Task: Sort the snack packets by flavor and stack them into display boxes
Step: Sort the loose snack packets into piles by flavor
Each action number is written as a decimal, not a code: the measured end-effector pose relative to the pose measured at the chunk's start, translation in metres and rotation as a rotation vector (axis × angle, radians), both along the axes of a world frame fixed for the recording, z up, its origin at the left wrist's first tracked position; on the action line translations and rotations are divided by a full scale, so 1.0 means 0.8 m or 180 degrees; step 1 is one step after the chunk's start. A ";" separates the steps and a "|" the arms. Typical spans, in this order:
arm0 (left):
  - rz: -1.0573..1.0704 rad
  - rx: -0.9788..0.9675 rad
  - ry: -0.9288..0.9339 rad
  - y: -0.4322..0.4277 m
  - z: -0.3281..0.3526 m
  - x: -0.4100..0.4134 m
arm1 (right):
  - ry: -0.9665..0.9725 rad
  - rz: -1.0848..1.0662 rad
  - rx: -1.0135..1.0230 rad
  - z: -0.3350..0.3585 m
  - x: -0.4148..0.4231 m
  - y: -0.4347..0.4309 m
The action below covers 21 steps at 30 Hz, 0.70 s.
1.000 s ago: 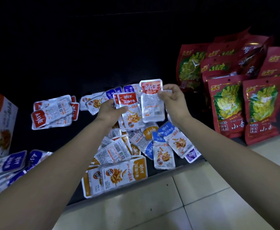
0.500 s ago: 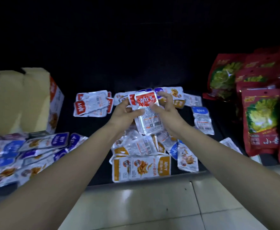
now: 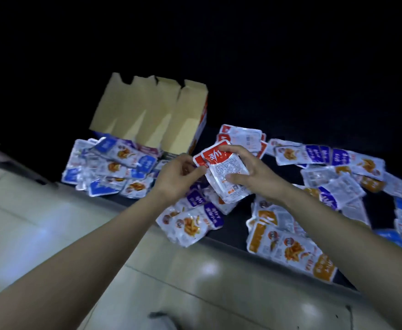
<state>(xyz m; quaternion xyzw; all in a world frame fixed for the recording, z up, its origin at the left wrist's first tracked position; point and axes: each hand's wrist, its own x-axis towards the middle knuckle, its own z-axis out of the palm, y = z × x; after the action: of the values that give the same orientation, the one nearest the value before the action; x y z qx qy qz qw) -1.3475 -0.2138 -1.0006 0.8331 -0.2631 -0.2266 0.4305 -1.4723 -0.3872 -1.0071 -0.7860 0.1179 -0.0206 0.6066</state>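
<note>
SORTING IN LOW LIGHT: A pale tiled floor point(image 3: 52, 222) borders a black worktop point(image 3: 233, 225) strewn with snack packets. A tan cardboard display box point(image 3: 147, 115) with a red printed side stands open on it, flaps up, behind a heap of blue-labelled foil packets point(image 3: 114, 167). Orange-labelled foil packets point(image 3: 290, 248) lie at the near right edge, purple-labelled foil packets point(image 3: 195, 220) lie below the hands, and a small stack of red-labelled packets point(image 3: 242, 136) sits just right of the box. Above the purple ones, a person's right hand point(image 3: 254, 172) curls round the side of a few red-topped silver foil packets point(image 3: 221, 167), thumb on the printed back. The left hand point(image 3: 176, 179) pinches their red top edge. Each grip is closed on the bundle, which is held in the air near the box. The packets sit fanned rather than squared, so the slick foil could slide apart and drop into the wrong heap. In this dim light, purple and blue labels could also be confused.
</note>
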 end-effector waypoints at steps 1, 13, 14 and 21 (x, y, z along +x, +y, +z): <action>0.0065 0.0004 -0.0103 0.014 -0.001 0.006 | 0.0069 0.0093 0.0031 -0.001 0.009 0.007; -0.1184 0.1674 -0.1809 0.004 -0.041 0.029 | 0.0577 -0.0120 -0.0145 -0.029 0.020 -0.022; -0.1087 0.1745 -0.2004 -0.003 -0.040 0.029 | 0.0585 -0.0191 -0.0142 -0.030 0.019 -0.030; -0.1034 0.0625 -0.2577 -0.044 -0.046 0.043 | 0.0732 -0.0650 -0.0556 -0.028 0.064 -0.105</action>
<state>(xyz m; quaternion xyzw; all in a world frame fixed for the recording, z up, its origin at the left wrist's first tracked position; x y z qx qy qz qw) -1.3128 -0.2492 -1.0376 0.8395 -0.5151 0.0292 0.1705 -1.4211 -0.4711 -1.0292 -0.8168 0.2635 -0.0022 0.5132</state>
